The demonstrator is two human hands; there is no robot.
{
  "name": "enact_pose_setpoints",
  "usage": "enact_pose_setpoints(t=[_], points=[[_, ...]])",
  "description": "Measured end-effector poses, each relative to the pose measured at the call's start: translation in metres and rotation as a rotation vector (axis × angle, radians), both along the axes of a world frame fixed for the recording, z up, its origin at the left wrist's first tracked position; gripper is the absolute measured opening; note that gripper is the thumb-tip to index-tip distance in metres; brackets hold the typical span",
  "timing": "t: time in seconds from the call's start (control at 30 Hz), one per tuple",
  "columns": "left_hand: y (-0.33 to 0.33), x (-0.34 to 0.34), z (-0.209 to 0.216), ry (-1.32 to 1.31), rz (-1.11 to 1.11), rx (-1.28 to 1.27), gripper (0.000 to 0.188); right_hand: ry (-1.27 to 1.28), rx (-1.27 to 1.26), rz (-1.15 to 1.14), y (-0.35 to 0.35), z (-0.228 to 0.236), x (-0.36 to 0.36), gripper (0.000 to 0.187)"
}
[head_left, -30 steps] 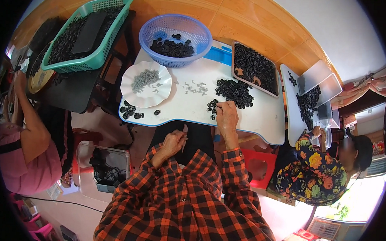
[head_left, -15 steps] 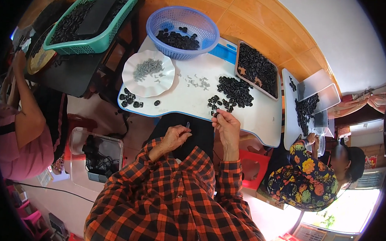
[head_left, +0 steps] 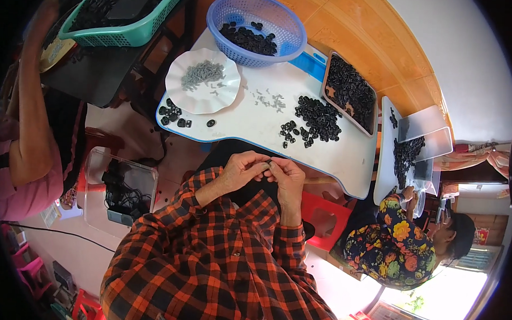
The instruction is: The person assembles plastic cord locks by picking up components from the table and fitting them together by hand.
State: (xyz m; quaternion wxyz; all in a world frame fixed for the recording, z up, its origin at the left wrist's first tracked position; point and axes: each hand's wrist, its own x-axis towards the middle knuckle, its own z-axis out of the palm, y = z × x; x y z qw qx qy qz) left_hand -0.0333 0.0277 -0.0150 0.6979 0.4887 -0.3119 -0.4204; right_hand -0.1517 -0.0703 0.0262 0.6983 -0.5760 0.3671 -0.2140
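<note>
My left hand (head_left: pixel 240 172) and my right hand (head_left: pixel 288 182) meet fingertip to fingertip in front of the table's near edge, both closed in a pinch. A small black part (head_left: pixel 268 162) shows between the fingertips, held by my right hand. The fingers of my left hand cover the small grey piece they pinched earlier. On the white table (head_left: pixel 243 125) beyond lie a heap of small black parts (head_left: pixel 319 120) and scattered grey pieces (head_left: pixel 269 99). More grey pieces (head_left: pixel 204 73) fill part of a white scalloped plate (head_left: pixel 179 97), and several black parts (head_left: pixel 170 113) lie near it.
A blue-purple basket (head_left: pixel 297 40) and a tray (head_left: pixel 374 126), both with black parts, stand at the table's back. A green basket (head_left: pixel 116 38) is at far left. People sit at left and right (head_left: pixel 397 238). A red stool (head_left: pixel 324 219) and clear bin (head_left: pixel 89 182) stand below.
My right hand has come down and left from the table edge with the black part. My left hand has risen slightly to meet it. The view has shifted a little.
</note>
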Motion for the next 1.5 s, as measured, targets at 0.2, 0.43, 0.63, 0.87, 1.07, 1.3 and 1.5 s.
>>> enact_pose_setpoints(t=[0.2,0.43,0.63,0.87,1.07,1.3,1.5], points=[[-0.006,0.014,0.007,-0.115,0.085,0.043,0.013,0.038,-0.071,-0.037,-0.005,-0.001,0.016,0.014],[-0.015,0.048,0.020,-0.726,0.347,0.078,0.011,0.290,-0.569,-0.255,-0.026,-0.021,0.018,0.015],[-0.023,0.069,0.018,-1.064,0.347,0.324,0.011,0.413,-0.961,-0.222,-0.033,-0.023,0.029,0.010],[-0.024,0.074,0.016,-1.065,0.291,0.358,0.013,0.551,-1.253,-0.085,-0.027,-0.008,0.036,0.006],[-0.022,0.075,0.020,-0.943,0.382,0.297,0.017,0.572,-1.446,0.055,-0.035,-0.013,0.037,0.006],[-0.017,0.041,0.020,-0.841,0.451,0.060,0.023,0.478,-1.389,0.069,-0.036,-0.013,0.034,0.008],[-0.024,0.022,0.013,-0.573,0.175,-0.158,0.025,0.334,-0.464,0.094,-0.010,-0.002,0.014,0.009]])
